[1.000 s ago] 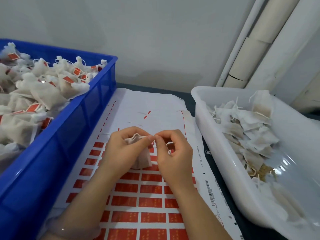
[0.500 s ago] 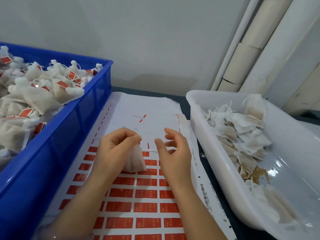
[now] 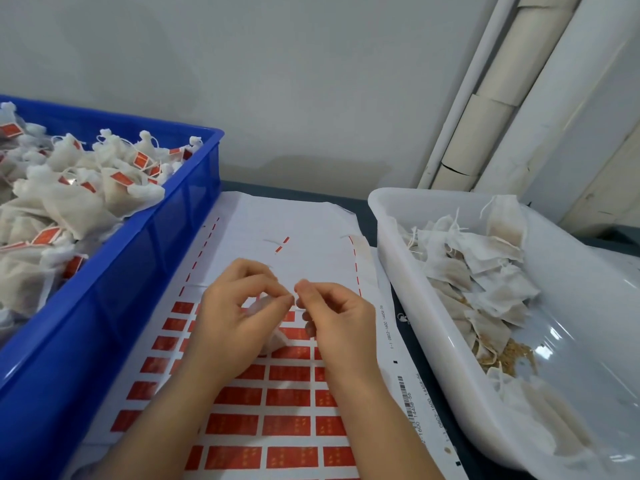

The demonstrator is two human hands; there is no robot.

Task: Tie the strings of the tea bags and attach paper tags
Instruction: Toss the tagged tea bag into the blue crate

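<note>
My left hand point(image 3: 239, 313) holds a small white tea bag point(image 3: 273, 337) against its palm, thumb and forefinger pinching the bag's string at the top. My right hand point(image 3: 336, 317) is right beside it, fingertips pinching the same string; the two hands almost touch. The bag is mostly hidden by my left hand. Both hands hover over a white sheet of red paper tags point(image 3: 291, 424) lying flat on the table.
A blue crate point(image 3: 166, 244) at the left is full of tied tea bags with red tags. At the right stands a white tub point(image 3: 391, 237) holding untied tea bags point(image 3: 478, 271) and some spilled tea. Pipes run up the wall behind it.
Half a second ago my right hand was open and apart from the bag; it has come back to my left hand and now pinches the string. The view tilted slightly.
</note>
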